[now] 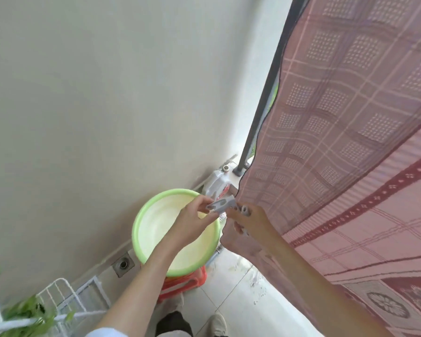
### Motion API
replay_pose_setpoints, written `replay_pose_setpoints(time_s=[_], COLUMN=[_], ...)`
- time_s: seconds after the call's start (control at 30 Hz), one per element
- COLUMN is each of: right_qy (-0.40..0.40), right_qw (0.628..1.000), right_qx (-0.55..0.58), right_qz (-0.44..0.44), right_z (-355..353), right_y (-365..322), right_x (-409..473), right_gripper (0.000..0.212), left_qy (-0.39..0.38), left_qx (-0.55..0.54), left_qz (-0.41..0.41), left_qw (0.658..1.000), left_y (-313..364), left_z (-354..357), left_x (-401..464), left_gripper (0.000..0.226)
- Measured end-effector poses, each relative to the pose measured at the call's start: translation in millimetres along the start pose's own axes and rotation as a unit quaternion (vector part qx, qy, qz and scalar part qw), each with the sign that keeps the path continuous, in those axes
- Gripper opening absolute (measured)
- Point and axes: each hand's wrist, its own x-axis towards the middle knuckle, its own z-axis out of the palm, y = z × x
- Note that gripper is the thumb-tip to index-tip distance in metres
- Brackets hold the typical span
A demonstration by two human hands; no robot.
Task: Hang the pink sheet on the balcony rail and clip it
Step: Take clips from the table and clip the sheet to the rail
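Observation:
The pink patterned sheet (345, 147) hangs draped over the balcony rail on the right and falls toward the floor. Its left edge runs beside a dark rail post (265, 93). My left hand (195, 220) pinches a grey clip (223, 205) between thumb and fingers, just left of the sheet's lower edge. My right hand (250, 222) is close beside it, fingers curled around other grey clips (244, 210), with my forearm lying against the sheet. The two hands nearly touch.
A green-rimmed basin (141, 229) sits on a red stool (182, 283) below my hands. A white jug (219, 183) stands in the corner by the post. A white wire rack (66, 300) with green leaves is at bottom left. A pale wall fills the left.

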Motion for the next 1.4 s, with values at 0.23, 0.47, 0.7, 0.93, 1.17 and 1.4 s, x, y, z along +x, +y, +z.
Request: replay_pose_setpoints(time_s=[0.23, 0.47, 0.7, 0.93, 1.17, 1.4], right_qy=[0.155, 0.296, 0.308, 0.33, 0.381, 0.38], right_qw=[0.987, 0.954, 0.951, 0.916, 0.898, 0.923], right_qx=[-0.021, -0.047, 0.024, 0.216, 0.21, 0.064], right_qz=[-0.021, 0.007, 0.031, 0.072, 0.065, 0.012], right_z=[5.6, 12.3, 9.1, -1.0, -9.8, 1.9], right_y=[-4.0, 3.8, 18.4, 34.3, 40.9, 23.8], right_x=[34.1, 48.2, 37.4, 27.5, 24.5, 34.4], right_gripper=[0.009, 0.019, 0.007, 0.01, 0.014, 0.025], left_qy=[-0.127, -0.211, -0.329, -0.377, -0.531, -0.551], left_qx=[0.047, 0.082, 0.051, -0.022, -0.018, -0.062], left_qz=[0.055, 0.097, 0.105, 0.089, 0.086, 0.1], left_qw=[0.989, 0.969, 0.937, 0.922, 0.843, 0.826], left_y=[-1.2, -13.9, -25.2, 36.5, 62.2, 48.1], left_z=[-18.4, -19.4, -6.8, 14.2, 40.3, 26.0], left_x=[78.0, 120.8, 135.2, 193.4, 208.8, 205.8], left_gripper=[0.02, 0.023, 0.022, 0.037, 0.032, 0.028])
